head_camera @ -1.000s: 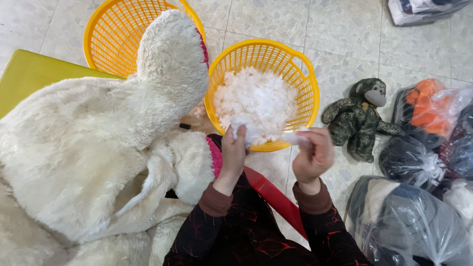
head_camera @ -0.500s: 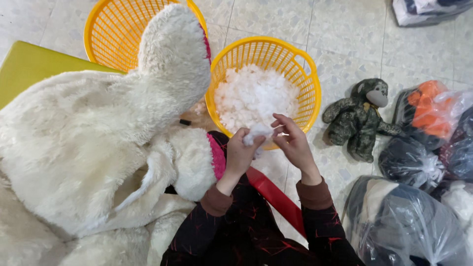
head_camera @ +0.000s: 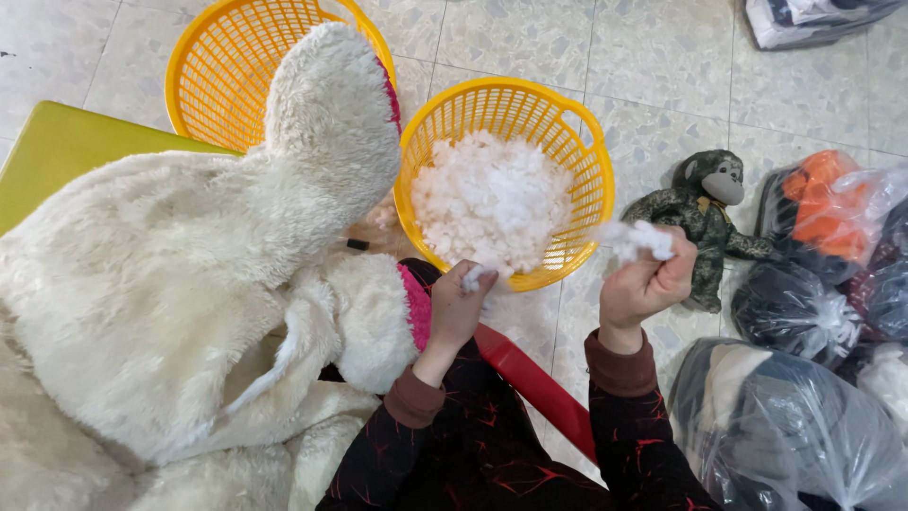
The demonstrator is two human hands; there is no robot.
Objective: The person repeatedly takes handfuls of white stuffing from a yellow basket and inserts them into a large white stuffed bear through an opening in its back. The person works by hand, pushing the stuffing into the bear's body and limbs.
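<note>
A big white plush toy with a pink-lined opening lies across my lap at the left. My left hand is closed on a small tuft of white stuffing beside that opening, at the near rim of a yellow basket. The basket holds a heap of white stuffing. My right hand is raised to the right of the basket, fist closed on a stretched wad of stuffing.
A second yellow basket stands behind the plush toy. A yellow-green board lies at the left. A dark plush monkey sits on the tiled floor at the right, next to several clear bags of toys. A red strip runs under my arms.
My hands were together over the basket's near rim, working one clump. Now the right hand has pulled away to the right with a wad, and the left hand keeps a small tuft.
</note>
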